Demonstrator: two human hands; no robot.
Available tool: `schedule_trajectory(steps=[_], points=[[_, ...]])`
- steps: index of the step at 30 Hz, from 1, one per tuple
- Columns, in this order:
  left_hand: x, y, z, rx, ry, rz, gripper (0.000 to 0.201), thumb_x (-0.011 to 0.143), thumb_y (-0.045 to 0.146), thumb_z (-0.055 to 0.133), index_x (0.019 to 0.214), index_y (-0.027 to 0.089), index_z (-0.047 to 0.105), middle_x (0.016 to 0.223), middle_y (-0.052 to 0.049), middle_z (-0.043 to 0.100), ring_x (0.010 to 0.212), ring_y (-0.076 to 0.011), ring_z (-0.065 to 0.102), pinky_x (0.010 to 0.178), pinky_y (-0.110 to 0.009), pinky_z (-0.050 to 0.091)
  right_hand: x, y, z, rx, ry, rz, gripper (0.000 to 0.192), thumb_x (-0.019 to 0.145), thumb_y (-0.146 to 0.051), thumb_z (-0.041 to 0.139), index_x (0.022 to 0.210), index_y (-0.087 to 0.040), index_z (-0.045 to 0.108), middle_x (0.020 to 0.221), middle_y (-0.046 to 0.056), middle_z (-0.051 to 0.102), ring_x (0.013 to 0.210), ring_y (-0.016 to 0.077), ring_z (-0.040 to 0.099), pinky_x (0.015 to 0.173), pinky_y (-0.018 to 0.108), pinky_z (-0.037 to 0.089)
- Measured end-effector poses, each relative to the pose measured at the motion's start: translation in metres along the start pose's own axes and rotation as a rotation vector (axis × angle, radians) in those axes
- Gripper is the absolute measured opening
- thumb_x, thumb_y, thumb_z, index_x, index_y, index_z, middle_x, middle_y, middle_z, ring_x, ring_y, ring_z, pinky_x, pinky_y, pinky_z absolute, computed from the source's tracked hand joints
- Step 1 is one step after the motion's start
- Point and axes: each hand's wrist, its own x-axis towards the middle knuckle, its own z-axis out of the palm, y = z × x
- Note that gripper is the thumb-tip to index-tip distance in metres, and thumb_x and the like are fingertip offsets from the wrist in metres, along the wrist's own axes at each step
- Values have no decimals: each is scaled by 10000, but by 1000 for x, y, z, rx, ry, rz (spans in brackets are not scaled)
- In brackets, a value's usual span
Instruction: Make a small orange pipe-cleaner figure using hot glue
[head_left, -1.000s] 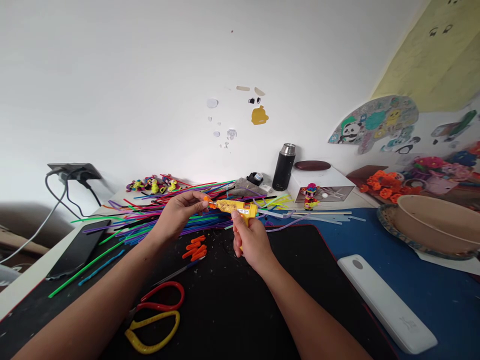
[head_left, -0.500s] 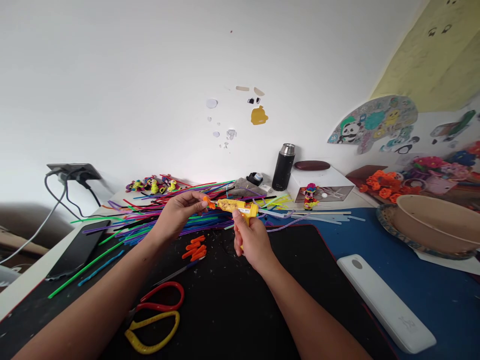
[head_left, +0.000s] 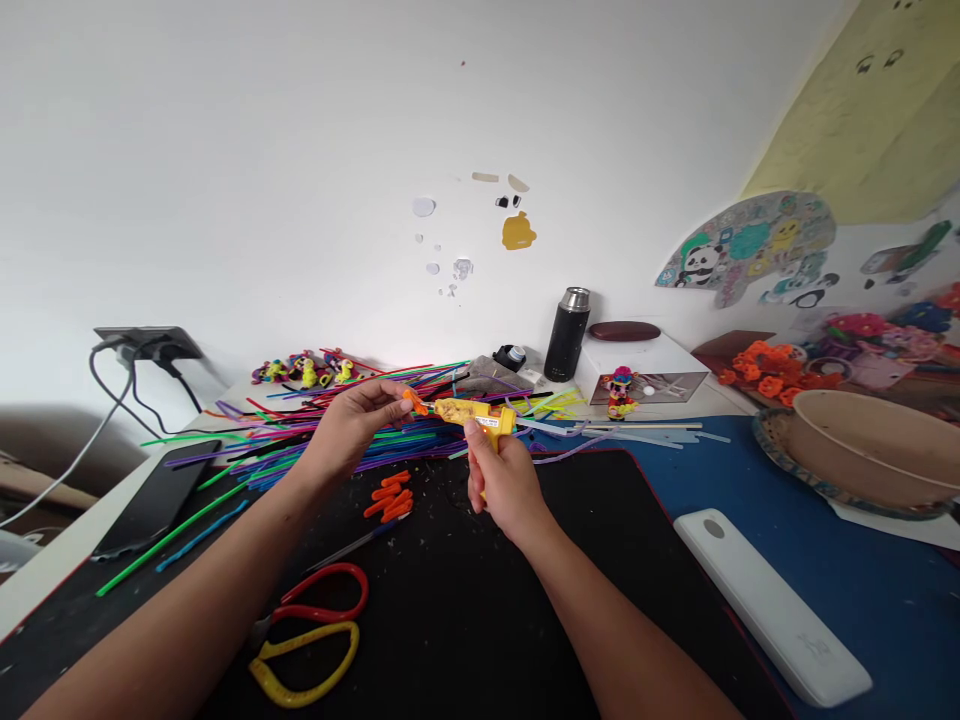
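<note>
Two hands raised over tabletop (head_left: 465,600); right hand (head_left: 501,480) grips yellow glue gun (head_left: 472,414); left hand (head_left: 352,425) pinches orange piece (head_left: 415,402) at its nozzle.

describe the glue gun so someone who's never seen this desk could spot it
Start at the black mat and go to its far edge, where both hands meet above the pile of coloured sticks. The glue gun is the yellow tool gripped in the right hand, its nozzle pointing at an orange piece pinched by the left hand.
</note>
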Motion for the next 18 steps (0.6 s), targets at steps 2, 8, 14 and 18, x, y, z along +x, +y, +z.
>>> schedule_trajectory(steps=[2, 8, 14, 18], points=[[0, -1, 0, 6, 1, 2, 365, 676, 471, 988, 844, 199, 814, 836, -32, 757, 737, -156, 622, 690, -272, 503, -1, 0, 1, -1, -3, 5, 736, 890, -894, 526, 526, -265, 412, 335, -39, 401, 291, 111, 431, 353, 240, 301], [0, 2, 1, 18, 8, 5, 359, 679, 468, 983, 841, 200, 808, 841, -32, 764, 735, -156, 629, 696, -275, 507, -2, 0, 2, -7, -6, 7, 732, 894, -890, 526, 532, -265, 410, 336, -41, 403, 290, 110, 430, 362, 243, 307], [-2, 11, 5, 52, 35, 9, 398, 640, 504, 985, 811, 197, 798, 807, -44, 765, 709, -175, 639, 686, -301, 515, -1, 1, 2, -33, 2, 7, 731, 905, -889, 508, 535, -266, 413, 341, -40, 409, 291, 111, 427, 362, 250, 291], [-2, 11, 4, 49, 45, 2, 397, 637, 505, 987, 809, 199, 800, 789, -37, 762, 710, -172, 645, 701, -300, 518, -1, 1, 1, -26, 0, 8, 735, 901, -890, 515, 529, -266, 410, 342, -38, 410, 297, 113, 439, 366, 250, 297]])
